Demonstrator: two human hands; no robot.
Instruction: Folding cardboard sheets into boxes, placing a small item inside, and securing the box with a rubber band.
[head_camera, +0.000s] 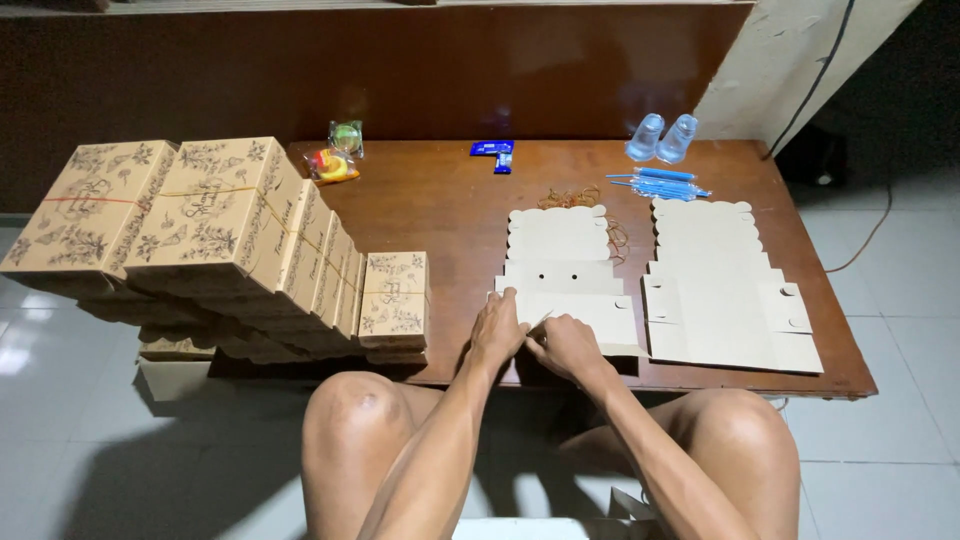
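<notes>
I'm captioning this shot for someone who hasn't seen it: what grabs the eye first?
Two hands, left hand and right hand, press on a flat box blank at the table's near edge. A tall bank of printed boxes fills the left side. A second blank lies to the right, with blue pens behind it.

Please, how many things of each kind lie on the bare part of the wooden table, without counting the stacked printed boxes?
Flat cardboard box blanks: 2
Clear plastic cups: 2
Blue packet: 1
Small wrapped snacks: 2
Pile of rubber bands: 1
Bundle of blue pens: 1
Total: 9
</notes>
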